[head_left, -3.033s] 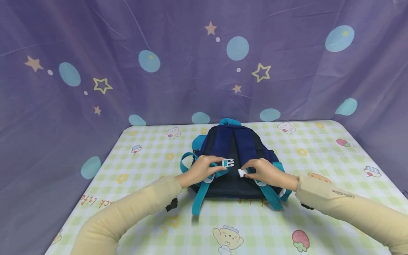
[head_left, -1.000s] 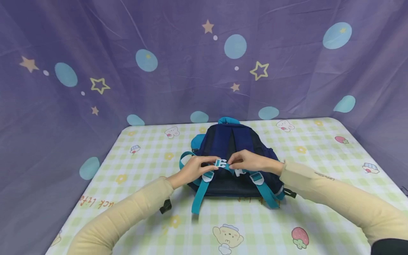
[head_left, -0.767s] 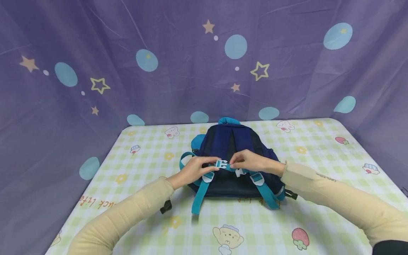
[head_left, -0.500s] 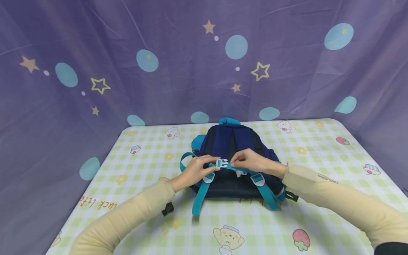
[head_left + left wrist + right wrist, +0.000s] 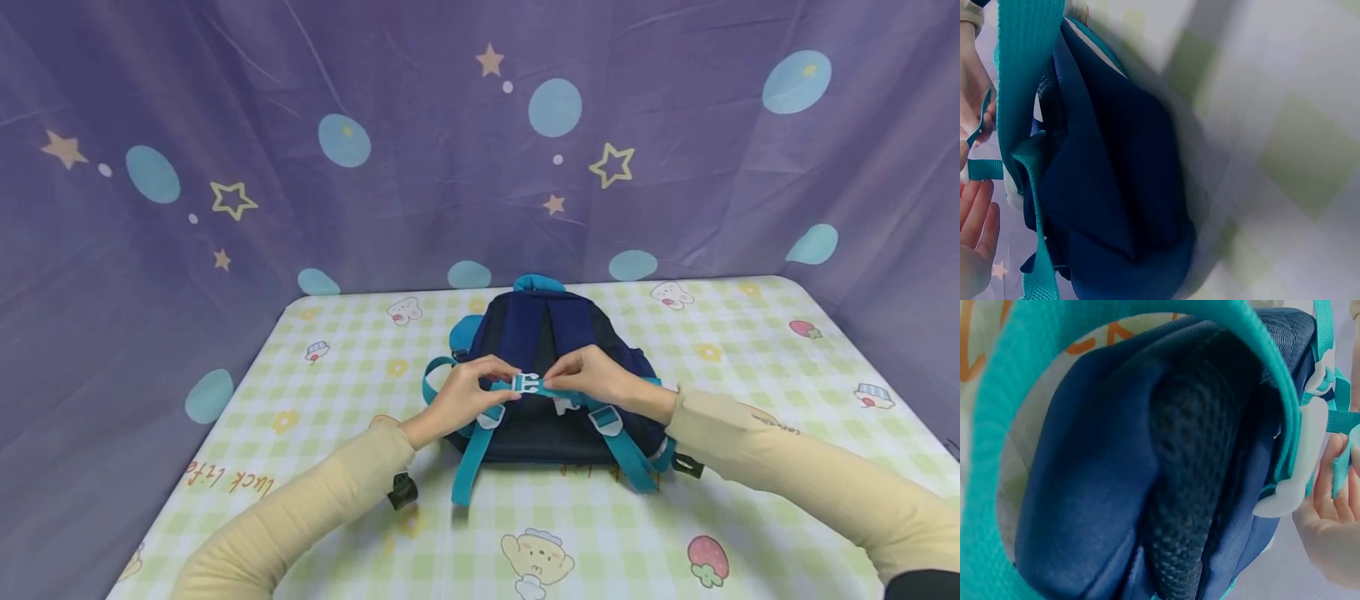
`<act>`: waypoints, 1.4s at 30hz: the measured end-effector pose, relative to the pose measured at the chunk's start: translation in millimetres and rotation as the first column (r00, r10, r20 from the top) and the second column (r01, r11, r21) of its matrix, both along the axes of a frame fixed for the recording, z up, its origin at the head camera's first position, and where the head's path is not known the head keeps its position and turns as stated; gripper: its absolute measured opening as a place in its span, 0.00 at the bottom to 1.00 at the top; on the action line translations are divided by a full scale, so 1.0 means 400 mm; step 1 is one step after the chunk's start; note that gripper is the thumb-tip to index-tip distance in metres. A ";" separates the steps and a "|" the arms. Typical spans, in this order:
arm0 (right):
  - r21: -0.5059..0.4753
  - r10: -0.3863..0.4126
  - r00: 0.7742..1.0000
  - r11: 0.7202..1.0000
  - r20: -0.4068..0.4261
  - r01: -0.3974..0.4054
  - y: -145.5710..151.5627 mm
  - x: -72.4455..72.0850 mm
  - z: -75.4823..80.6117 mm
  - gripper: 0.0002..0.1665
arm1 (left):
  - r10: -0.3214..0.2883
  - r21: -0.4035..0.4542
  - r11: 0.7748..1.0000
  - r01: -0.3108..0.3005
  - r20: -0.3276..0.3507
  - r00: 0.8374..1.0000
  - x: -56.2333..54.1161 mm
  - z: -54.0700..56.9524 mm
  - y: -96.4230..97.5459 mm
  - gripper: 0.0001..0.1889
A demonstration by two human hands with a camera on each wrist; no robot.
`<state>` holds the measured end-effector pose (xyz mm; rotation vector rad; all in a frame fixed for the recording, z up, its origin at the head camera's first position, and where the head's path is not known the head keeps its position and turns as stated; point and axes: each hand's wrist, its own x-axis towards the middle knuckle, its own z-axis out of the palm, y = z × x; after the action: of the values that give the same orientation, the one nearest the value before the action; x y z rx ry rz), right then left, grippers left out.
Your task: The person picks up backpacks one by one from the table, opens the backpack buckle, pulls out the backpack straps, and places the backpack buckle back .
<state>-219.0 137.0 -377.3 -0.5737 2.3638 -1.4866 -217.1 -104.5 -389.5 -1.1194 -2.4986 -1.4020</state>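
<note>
A navy backpack [image 5: 517,442] with teal straps lies on the table, its padded shoulder straps facing up. My left hand [image 5: 463,395] pinches the white pronged half of a side-release buckle [image 5: 528,383] above the backpack's middle. Just to its right, my right hand [image 5: 596,377] pinches a teal strap [image 5: 553,387] between thumb and fingertips. Below the right fingers hangs the white socket half [image 5: 564,406], apart from the prongs. In the right wrist view, a teal strap end [image 5: 1340,472] hangs from the right hand [image 5: 1335,531]. The left hand's fingers [image 5: 975,219] appear at the left wrist view's edge.
White adjusters [image 5: 491,417] hold teal strap tails [image 5: 471,467] that hang over the backpack's near edge. Black clips [image 5: 402,490] lie on the checked tablecloth [image 5: 337,542] at both sides. A purple patterned curtain [image 5: 420,225] stands behind the table.
Three seconds ago my right hand held the socket half; it has since let go and pinches the teal strap. Over the last second both hands shift slightly, the strap between them drawn straighter.
</note>
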 end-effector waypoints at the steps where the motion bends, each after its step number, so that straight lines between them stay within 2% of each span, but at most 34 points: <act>1: -0.006 0.000 1.000 1.000 -0.001 0.000 0.000 0.000 0.001 0.11 | -0.002 0.001 1.000 0.002 0.005 1.000 0.000 0.001 0.000 0.12; 8: -0.037 0.004 1.000 0.999 0.000 -0.004 0.000 0.002 0.003 0.11 | -0.026 0.011 1.000 0.026 -0.004 1.000 -0.006 -0.001 -0.001 0.12; 17: -0.049 -0.024 0.997 0.998 0.071 0.027 -0.005 0.000 -0.009 0.12 | -0.039 0.015 0.999 0.038 0.038 0.999 -0.007 -0.001 0.007 0.13; 24: -0.063 -0.039 0.993 0.997 0.112 0.047 -0.008 0.000 -0.012 0.13 | -0.045 -0.007 0.999 0.045 0.039 0.998 -0.006 -0.004 0.006 0.13; 32: -0.065 -0.040 0.993 0.997 0.110 0.047 -0.005 0.004 -0.011 0.13 | -0.055 -0.033 0.998 0.056 0.025 0.998 -0.008 -0.001 0.012 0.14; 42: -0.078 -0.032 0.993 0.996 0.115 0.041 -0.008 0.002 -0.014 0.13 | -0.063 -0.041 0.997 0.065 0.054 0.997 -0.005 -0.003 0.014 0.15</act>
<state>-218.4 133.7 -382.9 -0.4537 2.2489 -1.5918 -219.2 -98.8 -390.5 -1.1959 -2.5625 -1.4189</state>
